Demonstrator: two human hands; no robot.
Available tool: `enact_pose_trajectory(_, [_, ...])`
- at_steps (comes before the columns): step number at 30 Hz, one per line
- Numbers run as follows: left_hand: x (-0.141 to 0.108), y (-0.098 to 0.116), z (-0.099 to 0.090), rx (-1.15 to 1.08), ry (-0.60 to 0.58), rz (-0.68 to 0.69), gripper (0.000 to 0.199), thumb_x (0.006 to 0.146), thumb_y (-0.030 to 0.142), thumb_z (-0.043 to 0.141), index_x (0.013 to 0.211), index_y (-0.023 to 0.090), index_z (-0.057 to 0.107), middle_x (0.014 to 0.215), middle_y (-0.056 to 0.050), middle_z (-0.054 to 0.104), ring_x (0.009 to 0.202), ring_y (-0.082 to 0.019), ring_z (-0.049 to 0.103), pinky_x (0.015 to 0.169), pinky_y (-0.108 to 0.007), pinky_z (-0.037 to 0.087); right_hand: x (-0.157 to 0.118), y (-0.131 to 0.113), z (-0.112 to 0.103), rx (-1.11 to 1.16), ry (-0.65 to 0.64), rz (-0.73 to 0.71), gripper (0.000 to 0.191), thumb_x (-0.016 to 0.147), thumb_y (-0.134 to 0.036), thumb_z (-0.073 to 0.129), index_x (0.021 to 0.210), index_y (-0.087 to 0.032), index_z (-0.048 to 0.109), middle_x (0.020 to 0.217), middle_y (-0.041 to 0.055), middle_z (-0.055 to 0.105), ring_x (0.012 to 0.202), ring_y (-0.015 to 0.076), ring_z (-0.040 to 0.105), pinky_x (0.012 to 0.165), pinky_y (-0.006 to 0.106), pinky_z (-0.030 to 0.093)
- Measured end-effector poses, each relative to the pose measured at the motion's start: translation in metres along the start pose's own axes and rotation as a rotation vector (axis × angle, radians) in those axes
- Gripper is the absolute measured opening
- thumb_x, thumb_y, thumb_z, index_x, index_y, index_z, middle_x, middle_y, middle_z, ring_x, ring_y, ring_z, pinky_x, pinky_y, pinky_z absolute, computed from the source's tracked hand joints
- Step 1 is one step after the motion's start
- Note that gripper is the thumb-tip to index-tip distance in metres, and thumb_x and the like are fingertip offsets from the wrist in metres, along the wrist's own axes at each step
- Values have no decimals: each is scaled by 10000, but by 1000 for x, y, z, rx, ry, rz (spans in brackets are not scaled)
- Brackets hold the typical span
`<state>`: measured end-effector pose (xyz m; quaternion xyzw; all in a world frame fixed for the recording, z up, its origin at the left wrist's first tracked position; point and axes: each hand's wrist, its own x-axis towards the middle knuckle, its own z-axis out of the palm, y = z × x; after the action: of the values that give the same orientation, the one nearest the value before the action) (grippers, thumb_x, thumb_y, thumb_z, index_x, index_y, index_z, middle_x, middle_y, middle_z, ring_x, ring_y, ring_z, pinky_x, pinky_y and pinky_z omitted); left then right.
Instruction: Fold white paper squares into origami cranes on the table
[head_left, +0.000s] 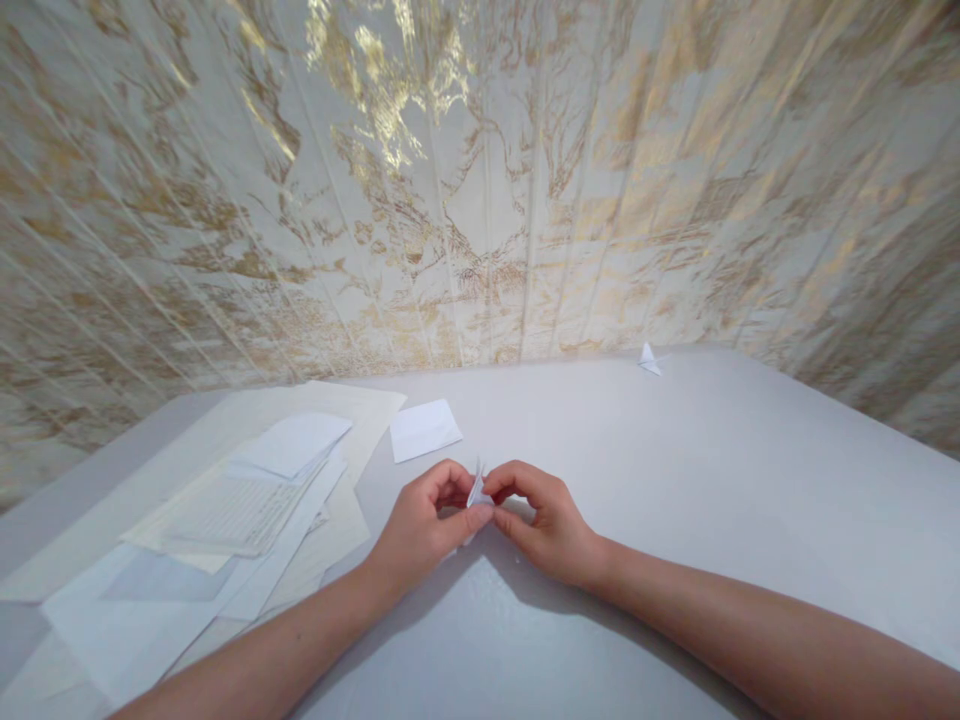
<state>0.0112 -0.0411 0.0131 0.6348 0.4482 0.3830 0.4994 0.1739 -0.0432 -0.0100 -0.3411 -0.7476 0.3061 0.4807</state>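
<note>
Between my two hands, just above the table, is a small piece of folded white paper [477, 488], its pointed tip sticking up. My left hand [429, 515] pinches it from the left with thumb and fingers. From the right, my right hand [544, 515] grips its edge between thumb and forefinger. Both hands are closed, and the fingers cover much of the paper's lower part. Just beyond my left hand lies a flat white paper rectangle [426, 430].
Loose and overlapping sheets of paper [225, 500], some printed, spread over the left of the pale table [750, 520]. A small folded paper figure [649, 359] stands at the far right edge. Behind the table rises a white and gold patterned wall covering [480, 200].
</note>
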Motion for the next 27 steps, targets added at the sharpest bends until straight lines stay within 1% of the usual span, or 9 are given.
enact_pose_trajectory(3, [0, -1, 1, -46, 10, -12, 221, 674, 335, 638, 688, 159, 506, 613, 32, 529, 581, -100, 475, 555, -213, 373, 1, 0, 1, 46, 19, 49, 40, 764, -165, 550, 800, -160, 567, 756, 35, 612, 699, 129, 564, 684, 267, 471])
enact_pose_trajectory(6, [0, -2, 1, -124, 26, -41, 223, 648, 326, 667, 687, 153, 532, 604, 38, 531, 562, -91, 460, 545, -210, 356, 2, 1, 2, 136, 53, 113, 45, 747, -172, 557, 787, -168, 536, 722, 11, 575, 671, 117, 534, 666, 259, 460])
enact_pose_trajectory(10, [1, -1, 1, -200, 50, -96, 200, 616, 289, 692, 694, 131, 597, 636, 15, 573, 591, -97, 480, 571, -218, 365, 3, 5, 3, 251, 83, 192, 94, 727, -193, 565, 797, -178, 504, 708, -11, 529, 646, 107, 506, 631, 253, 438])
enact_pose_trajectory(14, [2, -2, 2, -232, 61, -134, 159, 619, 252, 693, 690, 127, 625, 646, 2, 600, 593, -102, 490, 589, -233, 371, 4, 5, 3, 316, 81, 222, 134, 714, -198, 574, 815, -186, 487, 722, -18, 515, 637, 99, 498, 616, 248, 424])
enact_pose_trajectory(16, [2, -3, 2, -240, 67, -125, 137, 610, 235, 698, 658, 133, 621, 724, -18, 631, 625, -111, 510, 603, -241, 376, 4, 4, 3, 348, 66, 235, 182, 708, -200, 582, 859, -189, 480, 762, -11, 522, 641, 97, 505, 597, 239, 425])
enact_pose_trajectory(18, [2, -5, 2, -247, 78, -105, 120, 600, 214, 701, 612, 136, 611, 849, -42, 652, 698, -132, 542, 648, -256, 390, 4, 2, 3, 373, 36, 247, 241, 703, -203, 594, 912, -192, 473, 791, -7, 522, 628, 90, 505, 569, 227, 424])
enact_pose_trajectory(21, [2, -7, 1, -251, 77, -79, 113, 601, 183, 694, 568, 144, 593, 942, -54, 652, 795, -157, 565, 729, -277, 396, 4, 1, 1, 352, 7, 234, 271, 706, -206, 610, 947, -189, 487, 772, -11, 513, 603, 85, 498, 553, 220, 425])
enact_pose_trajectory(25, [2, -8, 0, -272, 44, -61, 115, 615, 159, 686, 561, 153, 585, 919, -41, 654, 812, -155, 576, 746, -272, 398, 4, 1, -2, 244, 7, 133, 174, 720, -214, 618, 875, -178, 546, 845, 20, 514, 614, 84, 509, 575, 233, 442])
enact_pose_trajectory(27, [1, -8, -1, -283, 30, -50, 110, 621, 153, 684, 565, 154, 589, 907, -35, 653, 805, -151, 580, 738, -266, 402, 4, 1, -3, 175, 12, 84, 131, 731, -217, 616, 843, -174, 564, 848, 26, 521, 617, 86, 512, 595, 241, 446])
